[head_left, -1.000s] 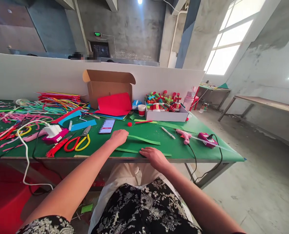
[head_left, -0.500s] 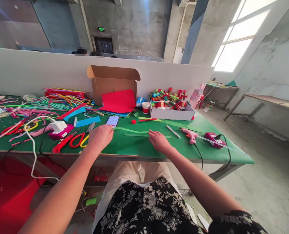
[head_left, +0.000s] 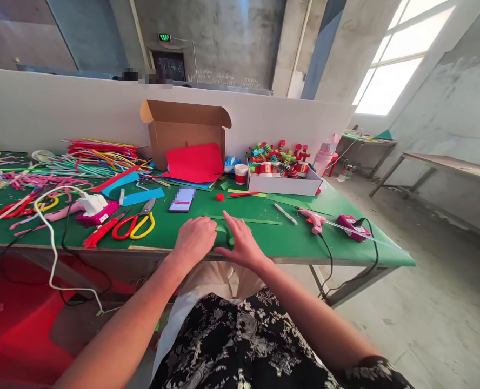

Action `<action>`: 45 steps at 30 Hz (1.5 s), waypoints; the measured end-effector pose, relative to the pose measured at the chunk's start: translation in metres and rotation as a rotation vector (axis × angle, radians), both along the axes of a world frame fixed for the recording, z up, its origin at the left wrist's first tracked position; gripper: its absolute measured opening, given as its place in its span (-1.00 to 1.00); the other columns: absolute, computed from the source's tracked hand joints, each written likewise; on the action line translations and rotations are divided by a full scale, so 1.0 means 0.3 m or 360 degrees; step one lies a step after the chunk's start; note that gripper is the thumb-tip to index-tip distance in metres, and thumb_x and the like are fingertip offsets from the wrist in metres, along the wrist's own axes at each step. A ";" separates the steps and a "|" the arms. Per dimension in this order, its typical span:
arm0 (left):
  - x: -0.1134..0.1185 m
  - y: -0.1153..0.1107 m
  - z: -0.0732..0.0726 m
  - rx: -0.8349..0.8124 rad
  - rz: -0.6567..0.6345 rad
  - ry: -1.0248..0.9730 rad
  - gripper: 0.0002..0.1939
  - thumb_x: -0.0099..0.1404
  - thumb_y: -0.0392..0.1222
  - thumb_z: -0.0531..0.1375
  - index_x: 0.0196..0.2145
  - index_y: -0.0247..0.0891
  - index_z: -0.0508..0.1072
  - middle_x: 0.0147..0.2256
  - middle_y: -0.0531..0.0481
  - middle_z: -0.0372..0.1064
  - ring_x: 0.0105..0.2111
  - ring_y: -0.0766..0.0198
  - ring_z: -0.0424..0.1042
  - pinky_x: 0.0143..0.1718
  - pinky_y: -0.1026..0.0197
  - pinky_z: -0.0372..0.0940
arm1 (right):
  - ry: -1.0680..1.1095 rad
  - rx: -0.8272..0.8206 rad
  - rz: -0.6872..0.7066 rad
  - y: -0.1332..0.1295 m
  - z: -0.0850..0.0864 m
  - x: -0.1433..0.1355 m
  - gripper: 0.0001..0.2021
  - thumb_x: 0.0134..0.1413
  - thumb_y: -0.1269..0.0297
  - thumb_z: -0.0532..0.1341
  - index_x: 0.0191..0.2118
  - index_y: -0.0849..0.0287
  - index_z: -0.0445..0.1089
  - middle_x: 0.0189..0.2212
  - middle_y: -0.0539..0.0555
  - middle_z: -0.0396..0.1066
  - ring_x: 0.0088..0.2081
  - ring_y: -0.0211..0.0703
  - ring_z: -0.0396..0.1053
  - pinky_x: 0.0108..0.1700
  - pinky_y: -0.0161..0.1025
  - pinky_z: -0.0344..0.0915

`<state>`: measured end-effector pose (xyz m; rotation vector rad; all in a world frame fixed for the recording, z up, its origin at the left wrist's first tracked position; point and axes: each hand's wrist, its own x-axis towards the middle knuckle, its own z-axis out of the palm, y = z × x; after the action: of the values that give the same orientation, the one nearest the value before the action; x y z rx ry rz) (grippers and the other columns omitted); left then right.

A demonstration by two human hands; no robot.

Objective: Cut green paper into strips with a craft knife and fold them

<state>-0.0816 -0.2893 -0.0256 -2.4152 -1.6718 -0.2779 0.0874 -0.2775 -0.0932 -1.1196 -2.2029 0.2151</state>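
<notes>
"EXIT" on green sign [head_left: 164,37]

Strip [head_left: 231,237] flanked by left hand [head_left: 196,237] and right hand [head_left: 242,242] near table [head_left: 272,247] front; second strip [head_left: 260,221] laid beyond. Phone [head_left: 182,200] placed behind left hand, scissors [head_left: 145,217] left of it — pen [head_left: 285,214], then glue gun [head_left: 313,220], set right. Cup [head_left: 240,174] between carton [head_left: 187,129] and box [head_left: 285,185].

The left forearm [head_left: 126,327] and right forearm [head_left: 305,308] are slanting inward across the worktop's [head_left: 280,244] front edge; the left hand [head_left: 196,237] is curling into a fist, knuckles up; just beside it, the right hand [head_left: 240,240] is holding thumb and fingers apart.
</notes>
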 end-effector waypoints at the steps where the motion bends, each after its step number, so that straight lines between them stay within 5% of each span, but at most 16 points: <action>1: 0.005 0.000 0.006 0.0018 -0.0044 -0.0002 -0.71 0.30 -0.35 0.06 -0.18 -0.23 0.57 -0.22 -0.14 0.52 -0.12 0.08 0.49 -0.12 0.13 0.34 | -0.0035 -0.0042 -0.0037 0.012 -0.011 -0.010 -0.15 0.16 0.20 0.22 0.45 0.08 -0.24 0.22 0.25 0.27 0.21 0.08 0.23 0.28 0.18 0.08; 6: -0.072 0.052 -0.029 0.0262 -0.0171 -0.0055 -0.49 0.32 -0.45 0.01 0.16 -0.17 0.41 0.01 -0.18 0.46 -0.01 0.04 0.41 -0.01 0.03 0.29 | -0.0587 -0.0016 -0.0309 0.061 0.027 0.090 -0.38 0.18 0.59 -0.02 0.34 0.11 0.14 -0.13 0.15 0.46 -0.04 -0.04 0.37 0.37 0.12 -0.11; 10: -0.130 0.087 -0.162 0.0152 -0.0323 -0.0075 -0.44 0.32 -0.47 0.00 0.19 -0.08 0.38 0.10 -0.18 0.41 0.03 0.03 0.39 -0.04 0.01 0.31 | -0.0824 -0.0121 -0.0482 0.014 0.067 0.222 -0.45 0.13 0.61 0.00 0.21 0.16 0.35 -0.06 0.21 0.45 0.05 0.03 0.33 0.39 0.17 -0.23; 14: -0.110 0.071 -0.252 0.0049 -0.0413 -0.0113 -0.47 0.31 -0.49 0.01 0.12 -0.08 0.44 0.06 -0.12 0.45 0.04 0.12 0.39 -0.06 0.08 0.33 | -0.0810 -0.0427 -0.0552 -0.056 0.076 0.301 -0.34 0.03 0.56 0.07 0.30 0.17 0.22 0.19 0.24 0.32 0.27 0.17 0.13 0.35 0.33 -0.23; 18: -0.075 0.058 -0.246 0.0087 -0.0459 -0.0138 -0.51 0.31 -0.52 0.00 0.06 -0.16 0.47 0.03 -0.12 0.47 0.04 0.15 0.37 -0.04 0.11 0.31 | -0.0761 -0.0553 -0.0563 -0.118 0.103 0.326 -0.19 -0.08 0.55 0.12 0.37 0.11 0.10 0.35 0.19 0.10 0.37 0.26 -0.08 0.33 0.37 -0.21; 22: -0.045 0.051 -0.241 0.0133 -0.0493 -0.0106 -0.70 0.35 -0.44 0.06 -0.16 -0.24 0.56 -0.07 -0.17 0.49 -0.06 0.10 0.41 -0.11 0.09 0.32 | -0.0646 -0.0198 -0.0570 -0.168 0.104 0.258 -0.30 -0.09 0.63 0.10 0.25 0.15 0.29 0.26 0.22 0.25 0.33 0.23 0.02 0.35 0.33 -0.28; 25: -0.026 0.041 -0.257 0.0180 -0.0511 -0.0099 -0.75 0.36 -0.38 0.10 -0.13 -0.24 0.55 -0.09 -0.18 0.49 -0.11 0.09 0.42 -0.15 0.08 0.32 | -0.0346 -0.0068 -0.0316 -0.168 0.054 0.163 -0.53 0.14 0.57 0.07 0.14 0.17 0.39 0.06 0.19 0.45 0.12 0.01 0.31 0.30 0.07 0.06; 28: -0.019 0.033 -0.268 0.0225 -0.0541 -0.0116 -0.73 0.36 -0.40 0.11 -0.08 -0.25 0.52 -0.09 -0.19 0.48 -0.11 0.08 0.41 -0.16 0.08 0.31 | -0.0148 -0.0156 -0.0192 -0.131 -0.006 0.095 -0.71 0.24 0.41 0.17 0.06 0.16 0.44 -0.07 0.17 0.51 -0.06 -0.04 0.41 0.03 -0.09 0.34; 34: -0.021 0.027 -0.262 0.0226 -0.0646 -0.0221 -0.75 0.39 -0.38 0.07 -0.07 -0.26 0.49 -0.13 -0.13 0.46 -0.11 0.12 0.35 -0.11 0.09 0.29 | -0.0095 -0.0220 -0.0229 -0.073 -0.046 0.090 -0.85 0.14 0.30 0.34 -0.15 0.15 0.54 -0.22 0.12 0.52 -0.15 -0.07 0.41 -0.06 -0.14 0.33; 40: -0.001 0.018 -0.269 0.0140 -0.0774 -0.0302 -0.76 0.44 -0.30 0.04 -0.28 -0.26 0.51 -0.29 -0.08 0.41 -0.23 0.17 0.32 -0.14 0.11 0.30 | -0.0097 -0.0243 -0.0274 -0.092 -0.051 0.102 -0.82 0.19 0.23 0.31 -0.10 0.08 0.54 -0.18 0.11 0.50 -0.13 -0.07 0.38 -0.09 -0.14 0.29; 45: 0.006 0.004 -0.271 0.0330 -0.0820 -0.0417 -0.75 0.45 -0.32 0.01 -0.26 -0.30 0.49 -0.20 -0.13 0.44 -0.18 0.16 0.33 -0.11 0.10 0.28 | -0.0034 -0.0268 -0.0294 -0.107 -0.043 0.133 -0.84 0.21 0.21 0.29 -0.13 0.08 0.55 -0.20 0.09 0.51 -0.17 -0.09 0.37 -0.12 -0.16 0.26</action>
<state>-0.0798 -0.2881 -0.1069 -2.6898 -0.9996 -0.8272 0.1275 -0.3097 -0.1063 -1.4149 -2.1148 0.3148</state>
